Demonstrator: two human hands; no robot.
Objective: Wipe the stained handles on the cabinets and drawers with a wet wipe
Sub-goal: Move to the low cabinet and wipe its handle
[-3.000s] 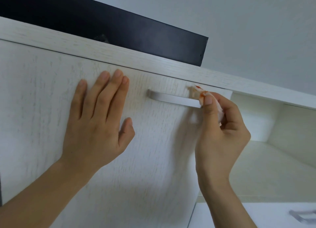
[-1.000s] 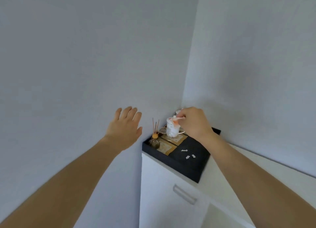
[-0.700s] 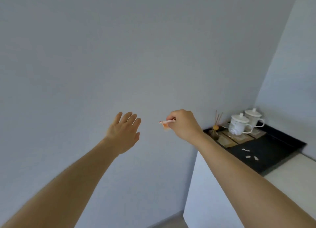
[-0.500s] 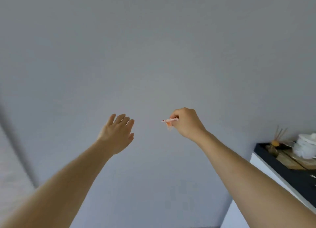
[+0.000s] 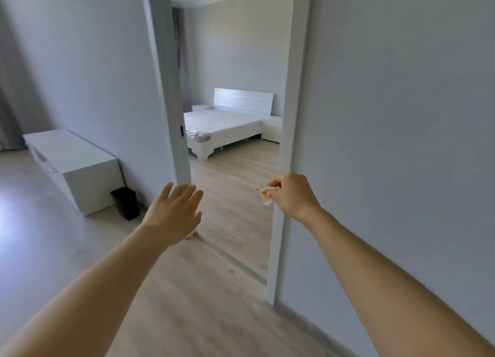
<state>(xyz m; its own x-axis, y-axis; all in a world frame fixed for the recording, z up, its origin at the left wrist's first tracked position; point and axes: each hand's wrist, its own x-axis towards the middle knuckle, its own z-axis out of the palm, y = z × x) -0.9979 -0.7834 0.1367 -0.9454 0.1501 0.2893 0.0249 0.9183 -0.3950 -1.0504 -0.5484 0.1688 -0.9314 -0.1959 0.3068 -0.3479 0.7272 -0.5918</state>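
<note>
My right hand (image 5: 292,196) is held out in front of me and pinches a crumpled wet wipe (image 5: 265,196), white with orange-red stains. My left hand (image 5: 175,213) is stretched forward with straight fingers and holds nothing. A low white cabinet (image 5: 80,163) stands against the wall at the left; I can make out no handles on it from here. The cabinet with the wiped handle is out of view.
A small black bin (image 5: 126,202) stands on the floor beside the low cabinet. Ahead is an open doorway (image 5: 235,169) into a bedroom with a white bed (image 5: 222,129). A grey wall (image 5: 401,142) fills the right side. The floor is light wood.
The view has swung left, away from the cabinet and the tray of cups, to the doorway. My left hand left the cabinet door; my right hand still pinches the wipe.
</note>
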